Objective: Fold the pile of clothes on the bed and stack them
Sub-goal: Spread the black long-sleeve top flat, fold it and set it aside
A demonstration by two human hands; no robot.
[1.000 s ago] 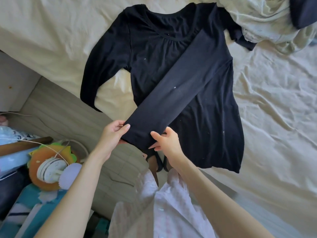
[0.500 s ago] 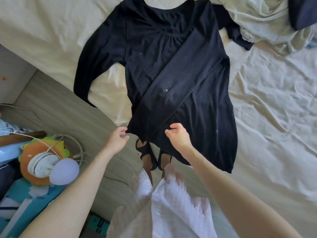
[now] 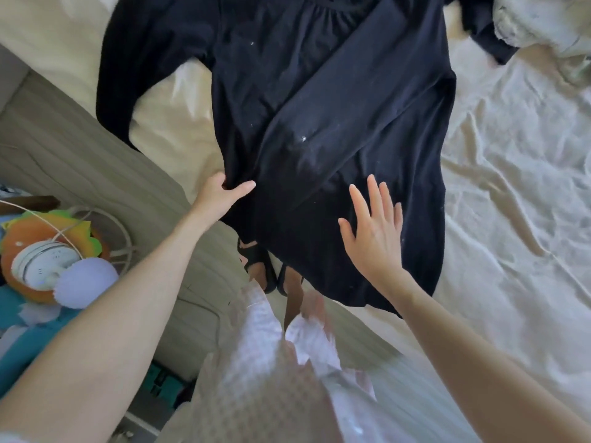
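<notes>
Where cream sheets cover the bed point(image 3: 511, 193), spread flat with the hem hanging over the near edge: a dark navy long-sleeved top point(image 3: 319, 100), one sleeve folded diagonally across the front, the other lying out to the left. Heaped at the far right corner, pale crumpled clothes point(image 3: 543, 24). Down on the floor at left, a small fan in an orange lion-shaped frame point(image 3: 41, 260). Flat on the lower front of the top, fingers straight and spread: right hand point(image 3: 374, 235). Pinching the top's left edge between thumb and curled fingers: left hand point(image 3: 220, 196)
</notes>
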